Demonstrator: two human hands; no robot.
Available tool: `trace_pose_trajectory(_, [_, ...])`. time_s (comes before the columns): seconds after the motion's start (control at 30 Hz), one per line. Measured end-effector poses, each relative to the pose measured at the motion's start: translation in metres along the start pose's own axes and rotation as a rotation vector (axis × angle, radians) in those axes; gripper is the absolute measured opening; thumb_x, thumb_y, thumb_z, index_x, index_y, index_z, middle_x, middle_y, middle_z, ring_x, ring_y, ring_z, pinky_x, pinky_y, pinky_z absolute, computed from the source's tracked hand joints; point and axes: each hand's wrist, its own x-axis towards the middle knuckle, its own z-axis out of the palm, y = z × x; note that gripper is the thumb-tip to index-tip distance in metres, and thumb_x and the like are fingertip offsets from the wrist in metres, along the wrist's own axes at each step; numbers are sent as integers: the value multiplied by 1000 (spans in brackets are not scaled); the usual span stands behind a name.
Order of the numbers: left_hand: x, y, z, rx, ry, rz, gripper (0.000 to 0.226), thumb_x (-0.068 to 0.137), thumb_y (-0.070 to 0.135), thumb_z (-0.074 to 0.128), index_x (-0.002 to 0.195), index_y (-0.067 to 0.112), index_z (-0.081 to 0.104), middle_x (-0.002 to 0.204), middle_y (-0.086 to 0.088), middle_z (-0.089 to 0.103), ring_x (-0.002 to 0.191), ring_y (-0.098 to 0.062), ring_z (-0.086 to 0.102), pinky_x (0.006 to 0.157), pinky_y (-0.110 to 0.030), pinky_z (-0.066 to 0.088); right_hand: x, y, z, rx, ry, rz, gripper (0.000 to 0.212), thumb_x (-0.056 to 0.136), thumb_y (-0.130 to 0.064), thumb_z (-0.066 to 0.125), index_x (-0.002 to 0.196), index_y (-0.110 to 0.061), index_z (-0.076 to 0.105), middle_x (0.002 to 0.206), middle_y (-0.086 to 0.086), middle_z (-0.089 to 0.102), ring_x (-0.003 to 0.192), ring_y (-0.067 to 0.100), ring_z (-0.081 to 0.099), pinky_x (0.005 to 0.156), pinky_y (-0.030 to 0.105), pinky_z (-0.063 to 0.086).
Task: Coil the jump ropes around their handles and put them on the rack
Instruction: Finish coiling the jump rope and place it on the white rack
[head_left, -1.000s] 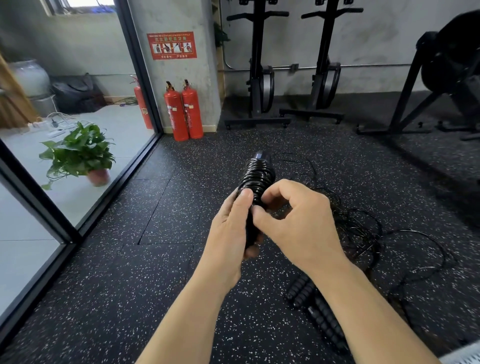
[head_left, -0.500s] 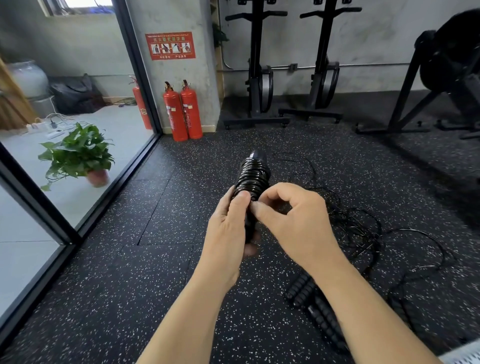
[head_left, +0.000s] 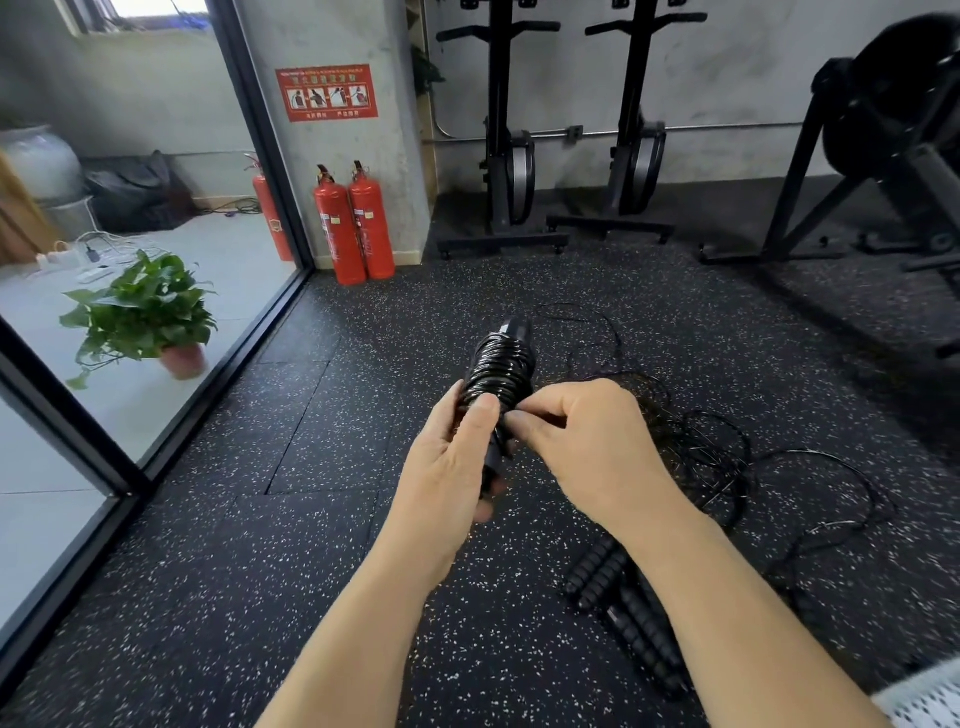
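Head view shows the coiled jump rope barely shifted at frame centre, the left hand grip wrapped round its handles, the right hand at its 4 o'clock still pinching that rope below the coil, so tucking seems unfinished.

Two hands hold a coiled jump rope above the speckled floor.
The left hand grips its lower part, and the right hand pinches the cord just under the coil. More black ropes lie tangled on the floor at the right, with ribbed handles beside them. Two red fire extinguishers stand against the pillar.
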Motion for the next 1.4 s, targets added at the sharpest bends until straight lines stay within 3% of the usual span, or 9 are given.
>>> trace_pose_trajectory(0.1, [-2,4,0,-13,-32,-62,22,100,44,48,113,35,64,81,-3,62,57,-13,49,42,-23,30,0,2,-1,-23,3,-55,14,88,-27,68,77,-20,73,67,-9,66,59,6,56,56,21,41])
trace_pose_trajectory(0.27, [-2,7,0,-60,-91,-244,40,99,51,48,114,17,64,76,-5,64,55,-14,50,37,-20,32,-3,6,-3,-101,38,-146,15,87,-23,66,75,-14,66,75,-7,61,70,15,57,68,41,48])
trace_pose_trajectory(0.5, [-7,17,10,-307,-218,-409,51,94,56,49,111,10,64,74,-10,68,54,-12,47,36,-15,31,-8,10,-10,8,160,-121,17,86,-21,65,72,-13,61,73,-7,59,65,11,54,62,34,46])
trace_pose_trajectory(0.63, [-6,16,10,-344,-229,-413,54,90,54,54,117,8,63,76,-9,67,54,-11,48,37,-15,31,-9,10,-6,45,227,-76,19,87,-21,63,71,-13,59,70,-7,57,66,11,52,60,26,42])
trace_pose_trajectory(0.8, [-4,17,13,-327,-242,-338,58,80,52,58,119,8,61,76,-6,65,53,-13,48,35,-15,30,-10,9,-1,102,281,-31,19,91,-23,60,74,-13,60,61,-6,55,51,6,44,53,27,36])
trace_pose_trajectory(0.87, [-4,17,12,-312,-249,-324,57,81,52,57,117,8,61,75,-7,66,53,-13,48,36,-15,31,-10,8,-3,114,258,-27,19,92,-25,59,76,-14,60,60,-7,54,50,7,45,53,26,36])
trace_pose_trajectory(0.97, [-3,14,7,-238,-223,-337,57,87,52,56,122,8,60,79,-11,69,53,-13,49,35,-15,32,-8,9,-14,-29,84,-64,18,92,-27,60,78,-16,62,69,-8,58,56,7,48,57,28,40])
trace_pose_trajectory(1.07, [-2,7,2,-162,-190,-358,50,98,50,51,125,10,59,87,-15,70,54,-13,50,34,-16,32,-7,9,-21,-188,-30,-96,16,90,-29,61,80,-17,63,80,-7,61,71,12,55,69,38,46])
trace_pose_trajectory(1.4, [1,3,0,33,-164,-349,41,101,50,48,117,16,63,87,-11,69,54,-12,48,36,-18,29,-7,5,-15,-348,-45,-57,17,84,-35,60,77,-20,59,80,-8,57,76,15,54,66,34,44])
